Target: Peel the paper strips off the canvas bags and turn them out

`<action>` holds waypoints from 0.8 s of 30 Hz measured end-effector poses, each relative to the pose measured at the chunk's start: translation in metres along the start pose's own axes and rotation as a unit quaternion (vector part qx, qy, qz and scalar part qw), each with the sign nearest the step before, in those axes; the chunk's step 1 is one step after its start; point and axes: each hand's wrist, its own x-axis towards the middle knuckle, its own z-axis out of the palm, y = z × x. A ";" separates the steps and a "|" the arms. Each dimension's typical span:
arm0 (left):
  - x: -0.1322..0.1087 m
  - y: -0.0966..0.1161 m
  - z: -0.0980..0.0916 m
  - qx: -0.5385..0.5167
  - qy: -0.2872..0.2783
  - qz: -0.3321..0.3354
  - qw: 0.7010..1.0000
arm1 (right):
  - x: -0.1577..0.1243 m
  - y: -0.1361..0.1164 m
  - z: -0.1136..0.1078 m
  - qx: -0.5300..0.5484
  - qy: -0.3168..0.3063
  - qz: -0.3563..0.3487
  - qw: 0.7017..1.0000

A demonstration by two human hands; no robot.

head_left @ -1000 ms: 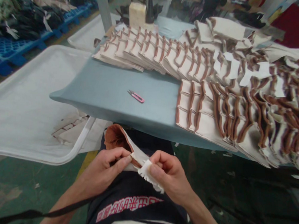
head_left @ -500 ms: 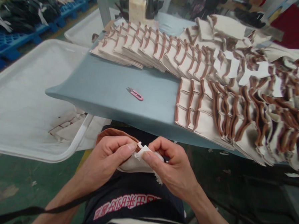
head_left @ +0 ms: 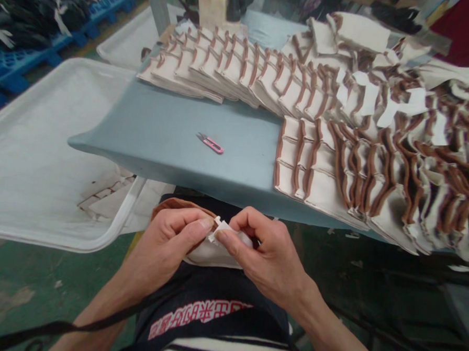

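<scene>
Over my lap, my left hand (head_left: pixel 182 236) is closed on the brown edge of a brown-and-cream fabric piece (head_left: pixel 181 203). Its cream side (head_left: pixel 211 255) hangs below my fingers. My right hand (head_left: pixel 263 242) pinches a small white scrap with ragged edges (head_left: pixel 220 230), right beside the left fingertips. Whether the scrap is paper or cloth I cannot tell, and its join to the fabric is partly covered by my fingers. Pink-handled thread snips (head_left: pixel 211 143) lie on the blue-covered table (head_left: pixel 157 130), out of both hands.
Rows of cream pieces with brown edges (head_left: pixel 236 65) overlap along the table's far side, and more bundles (head_left: pixel 360 169) spread to the right. At left stands a white plastic bin (head_left: pixel 30 113) with a few pieces inside. Dark bundles lie on a blue pallet (head_left: pixel 1 72) behind it.
My right hand has shifted slightly up and left, closer to the left fingertips. The white scrap now shows smaller and more crumpled, and the ragged strip hanging below the right hand no longer shows.
</scene>
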 end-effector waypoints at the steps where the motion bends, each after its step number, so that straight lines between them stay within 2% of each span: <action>1: 0.000 -0.001 0.000 0.003 0.004 0.002 1.000 | 0.000 0.000 0.000 -0.010 0.007 -0.015 1.000; 4: 0.000 -0.002 0.000 0.019 0.015 0.007 1.000 | 0.001 0.000 0.001 -0.015 0.014 -0.021 1.000; 10: -0.001 -0.004 0.003 0.004 0.017 -0.001 1.000 | 0.002 0.001 0.000 0.011 -0.031 0.074 0.997; 15: -0.001 -0.008 0.000 -0.002 0.013 0.010 1.000 | 0.003 0.004 0.001 0.029 -0.050 0.094 0.994; 20: -0.003 -0.009 -0.006 0.047 0.002 0.041 0.998 | 0.006 0.007 0.001 0.052 -0.064 0.110 0.990; 24: -0.003 -0.008 -0.008 0.040 -0.030 0.004 0.999 | 0.008 0.009 0.002 0.060 -0.052 0.120 0.990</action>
